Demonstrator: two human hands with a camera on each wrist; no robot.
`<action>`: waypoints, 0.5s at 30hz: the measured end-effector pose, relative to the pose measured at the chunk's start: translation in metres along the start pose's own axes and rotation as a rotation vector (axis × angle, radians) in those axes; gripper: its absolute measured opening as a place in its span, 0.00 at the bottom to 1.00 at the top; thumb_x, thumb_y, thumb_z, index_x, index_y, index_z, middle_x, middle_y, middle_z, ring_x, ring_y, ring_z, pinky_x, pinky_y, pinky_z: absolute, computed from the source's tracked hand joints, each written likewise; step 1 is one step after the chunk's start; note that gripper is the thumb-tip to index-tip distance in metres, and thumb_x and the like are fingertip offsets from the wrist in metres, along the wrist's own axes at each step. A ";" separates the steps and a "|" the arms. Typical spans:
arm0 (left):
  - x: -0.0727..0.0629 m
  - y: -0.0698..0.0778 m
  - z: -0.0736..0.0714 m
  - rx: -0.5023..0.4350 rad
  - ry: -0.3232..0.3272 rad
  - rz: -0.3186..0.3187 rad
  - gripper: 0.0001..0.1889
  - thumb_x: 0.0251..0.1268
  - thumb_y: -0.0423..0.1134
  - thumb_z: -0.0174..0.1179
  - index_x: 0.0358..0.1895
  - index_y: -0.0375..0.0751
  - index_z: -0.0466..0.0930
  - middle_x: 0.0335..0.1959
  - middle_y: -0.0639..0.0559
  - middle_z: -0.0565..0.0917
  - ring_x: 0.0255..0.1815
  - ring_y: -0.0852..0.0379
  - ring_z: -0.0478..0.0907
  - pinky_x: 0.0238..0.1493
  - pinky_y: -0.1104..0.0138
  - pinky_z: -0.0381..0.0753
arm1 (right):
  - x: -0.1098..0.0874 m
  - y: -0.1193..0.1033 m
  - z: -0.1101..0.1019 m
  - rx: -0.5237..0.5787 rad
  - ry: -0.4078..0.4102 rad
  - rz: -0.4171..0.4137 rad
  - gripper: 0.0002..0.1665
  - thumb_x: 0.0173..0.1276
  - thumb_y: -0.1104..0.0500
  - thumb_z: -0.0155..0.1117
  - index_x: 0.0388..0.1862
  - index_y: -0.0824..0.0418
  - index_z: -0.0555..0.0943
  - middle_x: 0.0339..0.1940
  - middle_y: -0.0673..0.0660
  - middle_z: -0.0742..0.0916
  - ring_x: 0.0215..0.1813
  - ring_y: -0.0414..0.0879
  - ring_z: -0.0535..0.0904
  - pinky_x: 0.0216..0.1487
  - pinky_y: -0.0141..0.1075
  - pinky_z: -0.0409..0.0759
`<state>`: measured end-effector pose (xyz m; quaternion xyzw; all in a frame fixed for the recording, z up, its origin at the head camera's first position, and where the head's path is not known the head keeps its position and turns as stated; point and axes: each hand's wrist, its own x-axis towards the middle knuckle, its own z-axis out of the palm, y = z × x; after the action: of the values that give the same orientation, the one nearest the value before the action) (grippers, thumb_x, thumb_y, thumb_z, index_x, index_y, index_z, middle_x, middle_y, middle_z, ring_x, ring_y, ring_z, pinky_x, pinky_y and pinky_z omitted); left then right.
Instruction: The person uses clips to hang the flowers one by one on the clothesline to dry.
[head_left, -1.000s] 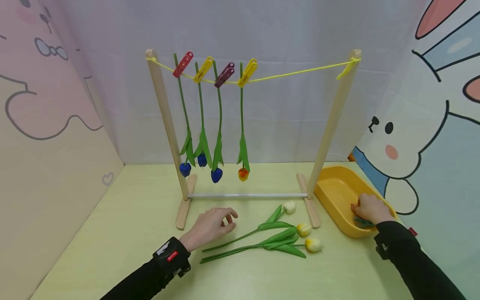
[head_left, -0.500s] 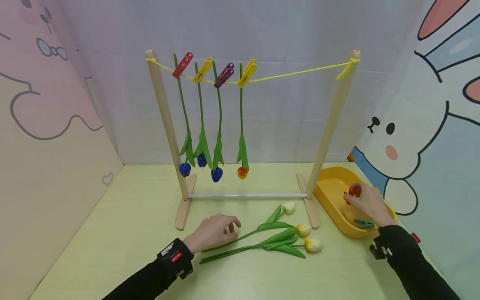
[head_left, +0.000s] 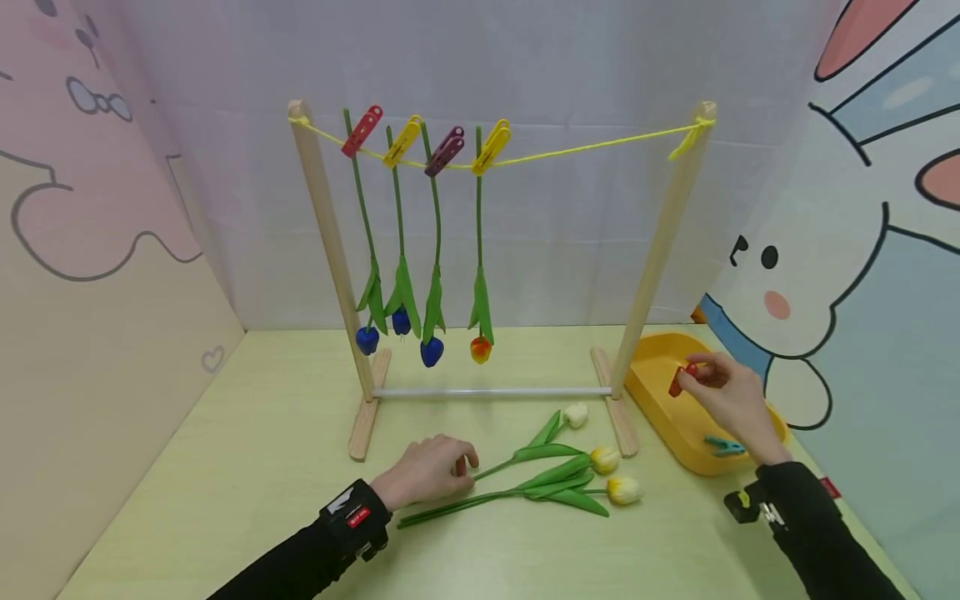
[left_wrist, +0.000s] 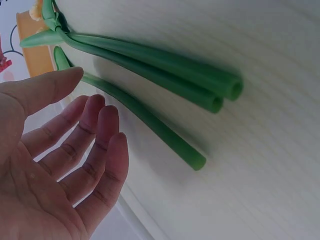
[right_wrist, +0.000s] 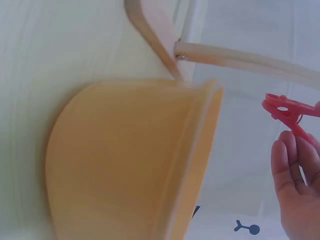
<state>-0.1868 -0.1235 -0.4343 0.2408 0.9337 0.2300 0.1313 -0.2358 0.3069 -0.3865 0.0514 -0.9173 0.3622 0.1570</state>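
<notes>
My right hand (head_left: 738,408) pinches a red clothespin (head_left: 677,382) above the yellow tray (head_left: 663,427); the right wrist view shows the clothespin (right_wrist: 286,111) between thumb and fingers. A teal clothespin (head_left: 724,447) lies in the tray. Low over the table, my left hand (head_left: 427,475) hovers by the stems of three artificial tulips, its fingers loosely bent. In the left wrist view, a single stem (left_wrist: 160,127) passes beyond the fingertips, with nothing held. One tulip has a white bloom (head_left: 576,415); the other two have yellow-white blooms (head_left: 623,491).
A wooden frame (head_left: 660,242) carries a yellow string (head_left: 577,152). Several tulips hang upside down from it by clothespins: blue ones (head_left: 432,352) on the left, then an orange one (head_left: 481,349). The frame's right foot (head_left: 617,408) stands beside the tray. Printed curtains surround the table.
My right hand has lifted out of the tray with the red clothespin, moving up and left. The left hand has shifted slightly right and down, over the upper tulip's stem.
</notes>
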 end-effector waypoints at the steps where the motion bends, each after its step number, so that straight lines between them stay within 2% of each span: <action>1: 0.000 -0.001 0.000 0.004 0.002 0.000 0.09 0.63 0.41 0.69 0.45 0.44 0.85 0.30 0.59 0.83 0.30 0.65 0.76 0.29 0.68 0.74 | -0.001 -0.002 0.000 0.020 -0.004 -0.001 0.21 0.72 0.55 0.66 0.56 0.69 0.80 0.36 0.62 0.87 0.32 0.21 0.73 0.34 0.21 0.76; 4: -0.001 -0.002 0.000 0.013 0.006 0.004 0.06 0.62 0.40 0.70 0.39 0.46 0.86 0.29 0.60 0.82 0.30 0.65 0.74 0.29 0.68 0.73 | -0.002 -0.005 0.000 0.087 -0.032 -0.005 0.24 0.73 0.52 0.65 0.57 0.69 0.81 0.38 0.61 0.88 0.34 0.21 0.75 0.37 0.21 0.77; 7: -0.002 -0.001 0.000 0.019 0.008 0.005 0.03 0.62 0.40 0.70 0.34 0.48 0.85 0.28 0.60 0.81 0.29 0.65 0.73 0.29 0.68 0.72 | -0.003 -0.006 0.003 0.201 -0.060 -0.015 0.24 0.74 0.52 0.64 0.58 0.69 0.80 0.41 0.59 0.88 0.37 0.23 0.78 0.40 0.18 0.76; 10: -0.002 -0.001 0.001 0.019 0.010 0.002 0.04 0.62 0.40 0.70 0.32 0.49 0.84 0.27 0.61 0.80 0.28 0.65 0.72 0.28 0.69 0.70 | -0.004 -0.012 0.004 0.254 -0.087 -0.030 0.23 0.78 0.53 0.59 0.60 0.70 0.78 0.42 0.51 0.88 0.38 0.27 0.79 0.43 0.17 0.76; 14: -0.002 -0.001 0.002 0.033 0.018 0.001 0.05 0.62 0.38 0.69 0.30 0.48 0.83 0.26 0.61 0.78 0.26 0.65 0.70 0.26 0.70 0.69 | -0.007 -0.025 0.004 0.304 -0.124 -0.038 0.24 0.81 0.54 0.51 0.61 0.74 0.75 0.38 0.37 0.84 0.38 0.34 0.82 0.45 0.20 0.80; 15: -0.002 -0.001 0.002 0.035 0.020 0.003 0.05 0.62 0.37 0.69 0.30 0.48 0.83 0.26 0.61 0.78 0.26 0.65 0.70 0.26 0.71 0.69 | -0.007 -0.027 0.004 0.330 -0.131 -0.037 0.24 0.82 0.55 0.51 0.61 0.76 0.75 0.38 0.36 0.84 0.38 0.35 0.82 0.45 0.21 0.81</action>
<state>-0.1846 -0.1243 -0.4364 0.2423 0.9385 0.2162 0.1175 -0.2249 0.2843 -0.3738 0.1168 -0.8525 0.5009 0.0929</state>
